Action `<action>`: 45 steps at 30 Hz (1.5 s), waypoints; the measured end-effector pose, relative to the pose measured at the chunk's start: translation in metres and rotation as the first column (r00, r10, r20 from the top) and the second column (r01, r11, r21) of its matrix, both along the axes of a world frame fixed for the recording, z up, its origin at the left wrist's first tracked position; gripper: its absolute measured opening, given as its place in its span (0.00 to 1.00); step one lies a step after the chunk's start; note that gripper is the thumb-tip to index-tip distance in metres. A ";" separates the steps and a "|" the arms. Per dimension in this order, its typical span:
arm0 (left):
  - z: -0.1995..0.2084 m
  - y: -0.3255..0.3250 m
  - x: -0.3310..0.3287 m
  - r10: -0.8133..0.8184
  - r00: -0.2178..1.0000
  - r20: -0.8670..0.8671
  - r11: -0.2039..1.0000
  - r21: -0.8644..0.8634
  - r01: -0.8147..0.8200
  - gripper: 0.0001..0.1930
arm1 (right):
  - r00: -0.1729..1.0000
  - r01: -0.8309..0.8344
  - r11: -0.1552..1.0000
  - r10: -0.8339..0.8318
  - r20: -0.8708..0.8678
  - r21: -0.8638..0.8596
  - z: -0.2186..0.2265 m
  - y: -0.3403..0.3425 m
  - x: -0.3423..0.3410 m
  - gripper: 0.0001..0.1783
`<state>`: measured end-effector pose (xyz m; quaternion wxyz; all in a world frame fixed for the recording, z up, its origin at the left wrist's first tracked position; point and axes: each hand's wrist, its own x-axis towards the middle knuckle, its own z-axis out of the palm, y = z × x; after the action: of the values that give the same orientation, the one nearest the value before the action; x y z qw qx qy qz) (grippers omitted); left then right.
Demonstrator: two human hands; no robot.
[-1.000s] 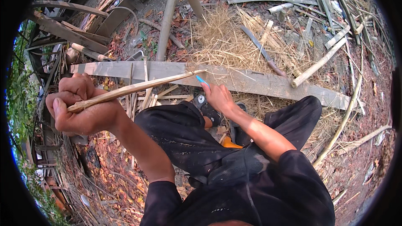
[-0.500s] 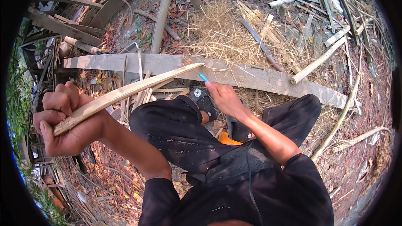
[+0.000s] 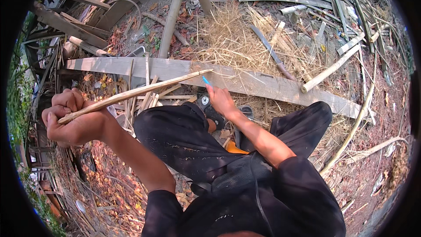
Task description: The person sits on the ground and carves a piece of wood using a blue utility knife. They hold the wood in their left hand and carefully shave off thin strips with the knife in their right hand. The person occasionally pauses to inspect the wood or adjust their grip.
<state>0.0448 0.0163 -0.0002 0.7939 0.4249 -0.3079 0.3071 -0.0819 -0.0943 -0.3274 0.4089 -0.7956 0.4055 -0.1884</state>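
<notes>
Before the weathered grey wooden plank (image 3: 280, 90), holding the long, tan, split-wood stick (image 3: 136, 92) aslant toward it, clenched by the near end in the left hand (image 3: 79, 127), perhaps to steady the far tip. Gripping the slim, bright-blue tool (image 3: 205, 80) in the closed right hand (image 3: 221, 101), just beside that tip, likely for fine control; cannot tell whether touching. With the long, grey-bladed machete (image 3: 269, 48) beyond, seemingly out of the way
</notes>
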 end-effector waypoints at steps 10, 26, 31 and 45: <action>0.010 -0.022 -0.008 0.056 0.989 0.139 0.998 -0.007 -0.055 0.15 | 0.998 -0.059 0.989 0.061 -0.010 0.135 0.061 -0.011 -0.051 0.29; 0.021 -0.061 0.002 0.026 0.959 0.283 0.996 0.080 -0.050 0.14 | 0.967 -0.110 0.993 0.100 0.234 0.031 0.088 -0.011 -0.040 0.14; 0.023 -0.067 0.023 0.039 0.915 0.401 0.980 0.164 -0.114 0.13 | 0.992 -0.127 0.992 0.127 0.018 -0.026 0.074 -0.014 -0.028 0.14; 0.024 -0.085 0.011 0.082 0.941 0.329 0.975 0.168 -0.144 0.12 | 0.961 -0.074 0.990 0.038 -0.272 -0.123 -0.054 -0.045 -0.021 0.19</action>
<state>0.0557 -0.0688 0.0239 0.6701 0.4603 -0.4354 0.3866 -0.1025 -0.1394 -0.3810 0.3015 -0.8503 0.4213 -0.0933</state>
